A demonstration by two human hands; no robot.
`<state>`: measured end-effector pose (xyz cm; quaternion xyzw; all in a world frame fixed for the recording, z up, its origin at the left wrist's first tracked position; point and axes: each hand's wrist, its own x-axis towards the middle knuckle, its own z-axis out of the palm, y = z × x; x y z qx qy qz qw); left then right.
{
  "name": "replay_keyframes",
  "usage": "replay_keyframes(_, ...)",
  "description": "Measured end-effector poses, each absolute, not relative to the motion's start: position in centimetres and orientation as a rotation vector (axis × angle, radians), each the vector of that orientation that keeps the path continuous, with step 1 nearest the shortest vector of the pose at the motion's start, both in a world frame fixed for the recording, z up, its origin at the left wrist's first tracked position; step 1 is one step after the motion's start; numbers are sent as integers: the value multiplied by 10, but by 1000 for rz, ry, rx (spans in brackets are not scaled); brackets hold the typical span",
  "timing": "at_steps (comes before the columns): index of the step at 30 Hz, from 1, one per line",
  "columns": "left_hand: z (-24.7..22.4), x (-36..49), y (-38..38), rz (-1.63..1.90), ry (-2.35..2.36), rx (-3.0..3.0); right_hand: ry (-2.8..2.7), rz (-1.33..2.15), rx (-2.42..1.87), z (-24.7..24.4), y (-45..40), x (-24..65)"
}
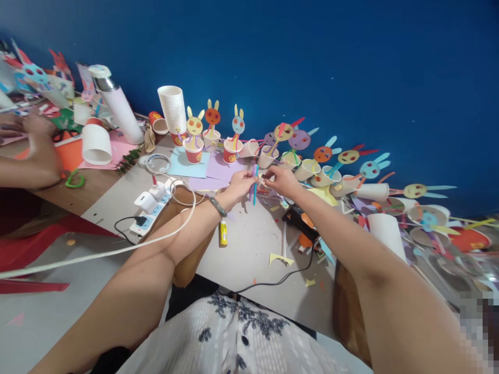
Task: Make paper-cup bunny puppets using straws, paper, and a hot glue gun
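The strips (255, 193) over there are purple and blue, the far wall (273, 57) deep blue, the near shirt (218, 348) white with dark flowers.

Tabletop, grey (249, 265); clock centred in view, twelve at far side. Directly upon it: paper cups with rabbit-faced paper heads (290, 161), upright and toppled, in a long row from ten to three o'clock; stack of white cups (172, 111), at ten; light-blue sheet (177, 169), between nine and ten; purple sheet (212, 170), just beside it; white power strip (150, 213), near edge, between eight and nine; yellow cylinder (223, 234), seven; yellow scrap (280, 258) and black cord (273, 284), five; black corded tool (300, 221), four.
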<state>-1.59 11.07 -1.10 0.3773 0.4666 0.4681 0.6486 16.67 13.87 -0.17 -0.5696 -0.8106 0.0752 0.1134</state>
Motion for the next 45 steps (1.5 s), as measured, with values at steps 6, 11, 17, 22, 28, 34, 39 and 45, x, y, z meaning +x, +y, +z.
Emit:
replay_keyframes(6, -17, -15, 113, 1070, 1033, 865, -2485, 300, -1653, -10, 138, 159)
replay_keyframes(11, -12, -13, 111, 1013, 1075, 831, -2552, 286, -1622, -20, 137, 153)
replay_keyframes(17, -4, -14, 107, 979, 1082, 869, -2523, 218, -1603, -15, 132, 155)
replay_keyframes(22, -7, -13, 108, 967, 1047, 887, -2479, 147, -1626, -1, 105, 161)
replay_keyframes(28, -6, -13, 104, 990, 969, 863, -2591, -50, -1534, 9, 16, 169)
replay_keyframes(34, -6, -13, 102, 943, 1012, 868, -2702, -34, -1248, 9, -70, 186)
replay_keyframes(39, -10, -14, 103, 923, 1094, 905, -2552, -70, -1376, 11, -107, 215)
replay_keyframes(45, -10, -12, 98, 795, 983, 905, -2397, -38, -1551, 5, -131, 237)
